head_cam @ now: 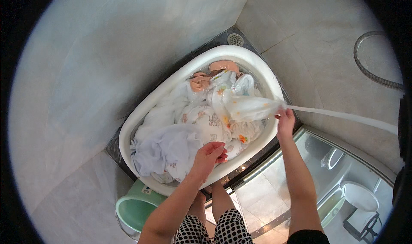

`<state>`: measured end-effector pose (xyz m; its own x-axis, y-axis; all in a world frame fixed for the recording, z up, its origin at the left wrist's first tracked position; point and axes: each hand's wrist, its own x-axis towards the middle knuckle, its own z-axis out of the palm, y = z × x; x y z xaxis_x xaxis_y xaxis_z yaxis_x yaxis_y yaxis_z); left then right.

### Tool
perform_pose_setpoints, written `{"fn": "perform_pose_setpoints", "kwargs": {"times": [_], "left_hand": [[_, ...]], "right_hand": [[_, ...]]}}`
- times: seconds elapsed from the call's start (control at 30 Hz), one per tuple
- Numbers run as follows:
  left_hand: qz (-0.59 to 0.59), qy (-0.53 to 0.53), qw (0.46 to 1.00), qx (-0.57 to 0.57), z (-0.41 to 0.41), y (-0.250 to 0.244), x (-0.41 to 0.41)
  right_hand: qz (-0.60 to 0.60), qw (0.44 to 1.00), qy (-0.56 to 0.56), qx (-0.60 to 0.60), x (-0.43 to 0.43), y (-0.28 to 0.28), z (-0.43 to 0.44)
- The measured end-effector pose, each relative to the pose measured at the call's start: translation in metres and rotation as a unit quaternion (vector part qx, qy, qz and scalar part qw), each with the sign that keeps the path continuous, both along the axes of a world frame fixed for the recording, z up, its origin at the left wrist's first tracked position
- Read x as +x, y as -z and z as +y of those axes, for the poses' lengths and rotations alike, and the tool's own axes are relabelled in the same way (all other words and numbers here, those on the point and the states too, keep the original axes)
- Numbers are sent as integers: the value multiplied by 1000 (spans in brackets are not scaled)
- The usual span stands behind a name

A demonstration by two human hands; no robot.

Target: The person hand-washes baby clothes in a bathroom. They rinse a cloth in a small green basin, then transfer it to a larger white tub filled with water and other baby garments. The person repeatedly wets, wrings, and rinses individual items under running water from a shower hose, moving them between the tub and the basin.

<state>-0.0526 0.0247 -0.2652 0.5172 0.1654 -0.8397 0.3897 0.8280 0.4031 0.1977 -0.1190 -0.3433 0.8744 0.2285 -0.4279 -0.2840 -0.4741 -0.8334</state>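
A white plastic tub point(130, 115) holds wet laundry in water. My right hand point(285, 123) grips a bunched white cloth with orange spots point(251, 107) over the tub's right rim, where a stream of water point(341, 115) from the right meets it. My left hand point(210, 153) hovers over the near side, fingers slightly curled, with nothing seen in it. Below and left of it lies a pale lavender cloth point(170, 141). White cloths with small prints point(206, 118) fill the middle, and peach-coloured cloth point(223, 65) lies at the far end.
A green bucket point(141, 195) lies tilted at the near left of the tub. Tiled walls meet behind a round floor drain point(235, 39). A metal shower hose point(370, 73) hangs at the right. A metal-framed glass panel point(304, 134) stands at the lower right.
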Motion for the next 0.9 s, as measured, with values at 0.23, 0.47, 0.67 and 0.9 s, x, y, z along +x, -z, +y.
{"fn": "perform_pose_setpoints", "kwargs": {"times": [0.23, 0.47, 0.67, 0.9], "left_hand": [[30, 11, 999, -27, -10, 13, -4], [-11, -49, 990, -130, -12, 25, 1], [-20, -198, 919, -339, -5, 34, 45], [-11, -181, 922, -341, -25, 77, 39]], "right_hand": [[-166, 843, -473, -194, -45, 141, 32], [-31, 868, -381, -318, 17, 118, 16], [-56, 910, -404, 77, -85, -76, 23], [29, 936, -343, 78, -73, -80, 34]]}}
